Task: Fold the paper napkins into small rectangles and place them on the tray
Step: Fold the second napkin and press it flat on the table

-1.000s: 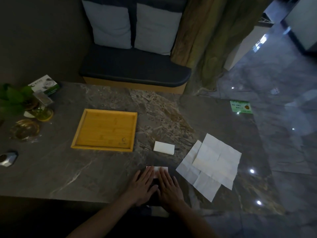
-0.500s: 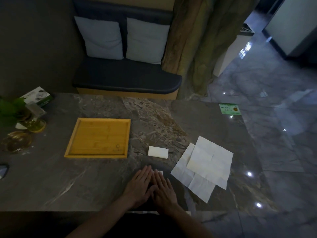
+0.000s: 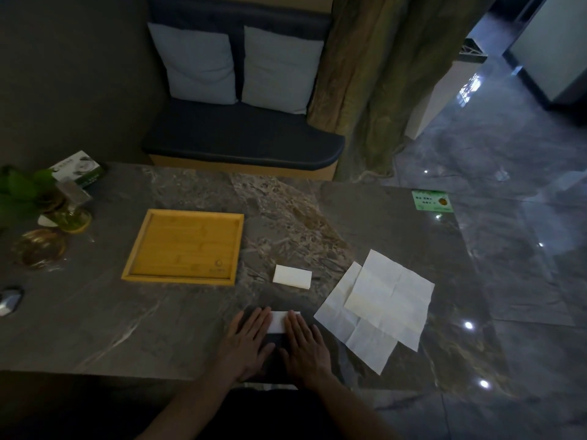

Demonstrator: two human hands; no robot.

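Two hands lay flat on the counter (image 3: pixel 95 328) at about six o'clock, the left hand (image 3: pixel 246 339) and right hand (image 3: pixel 305 342) side by side with straight fingers, neither grip clenched; both pressed down on a partly folded napkin (image 3: pixel 280 321), whose white strip showed between the fingertips. The flat palms looked meant to sharpen the crease, so the paper would hold its small shape. One finished folded napkin (image 3: pixel 292 276) sat just beyond, toward twelve o'clock from the hands and near the tray's right edge, probably parked there until it was moved over. At three o'clock from the hands two unfolded napkins (image 3: pixel 378 309) lay overlapping, close enough to be reached next. The wooden tray (image 3: pixel 182 281) rested at ten o'clock, and no napkin was on it yet. By my reading the fold under the hands was near its last crease, while placing had not begun
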